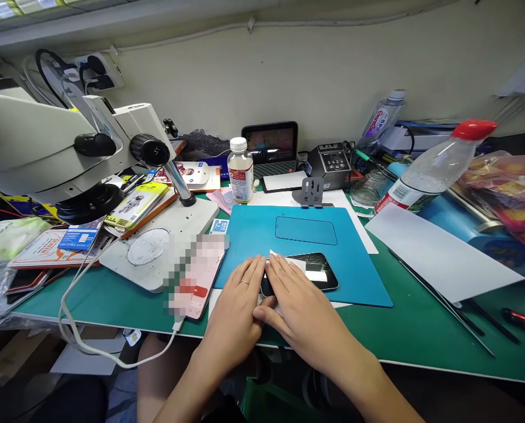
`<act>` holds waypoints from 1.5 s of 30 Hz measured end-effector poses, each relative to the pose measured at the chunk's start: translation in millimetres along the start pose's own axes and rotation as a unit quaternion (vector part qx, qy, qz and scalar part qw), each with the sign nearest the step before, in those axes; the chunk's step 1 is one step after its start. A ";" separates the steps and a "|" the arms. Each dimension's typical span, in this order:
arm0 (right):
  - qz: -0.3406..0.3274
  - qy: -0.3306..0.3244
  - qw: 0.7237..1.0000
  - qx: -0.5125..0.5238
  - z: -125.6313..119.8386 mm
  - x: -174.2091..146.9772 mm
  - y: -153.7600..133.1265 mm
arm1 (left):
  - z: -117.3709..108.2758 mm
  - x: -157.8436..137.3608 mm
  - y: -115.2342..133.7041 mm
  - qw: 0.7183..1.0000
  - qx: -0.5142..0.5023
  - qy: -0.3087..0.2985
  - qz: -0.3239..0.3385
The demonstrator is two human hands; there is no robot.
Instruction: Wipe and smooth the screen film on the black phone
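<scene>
A dark-screened smartphone lies on the blue mat, its left part under my hands. My left hand rests at the phone's left end, fingers stretched out and together, a ring on one of them. My right hand lies flat beside it, fingers extended over a thin white sheet on the screen; whether paper or cloth, I cannot tell. The fingertips of both hands nearly meet, and the thumbs cross close to the table edge. Beyond them is a black screen-shaped outline on the mat.
Left of the mat lies a pink phone with a white cable. A microscope overhangs its pale base. A small bottle and a tablet stand behind; white card, tweezers and a red-capped bottle are right.
</scene>
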State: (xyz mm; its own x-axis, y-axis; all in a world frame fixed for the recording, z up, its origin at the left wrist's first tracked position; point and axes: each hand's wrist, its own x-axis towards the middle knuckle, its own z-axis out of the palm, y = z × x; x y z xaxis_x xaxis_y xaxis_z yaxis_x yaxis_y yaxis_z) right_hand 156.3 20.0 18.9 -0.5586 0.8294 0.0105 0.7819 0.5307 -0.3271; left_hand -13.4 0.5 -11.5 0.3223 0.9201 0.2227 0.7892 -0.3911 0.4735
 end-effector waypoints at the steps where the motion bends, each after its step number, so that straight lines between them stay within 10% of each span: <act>1: 0.001 0.001 1.000 0.005 0.5 1.2 -0.2 | 0.0 -0.1 -0.1 1.000 -0.001 0.000 0.000; 12: -0.017 0.009 0.999 -0.038 12.4 -48.1 -1.2 | -0.1 1.0 1.8 1.000 0.023 0.011 0.004; 45: -0.022 -0.042 0.995 0.093 2.4 -6.6 -21.9 | 2.6 0.9 -2.4 1.000 0.000 0.016 -0.013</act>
State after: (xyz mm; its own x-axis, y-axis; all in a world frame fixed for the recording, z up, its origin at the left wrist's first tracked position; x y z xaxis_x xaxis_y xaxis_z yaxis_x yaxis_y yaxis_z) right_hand 142.2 2.5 23.8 -0.6184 0.7845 -0.0470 0.6959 0.5188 -0.4965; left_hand -13.6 2.4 -14.7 0.2848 0.9288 0.2371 0.7972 -0.3668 0.4794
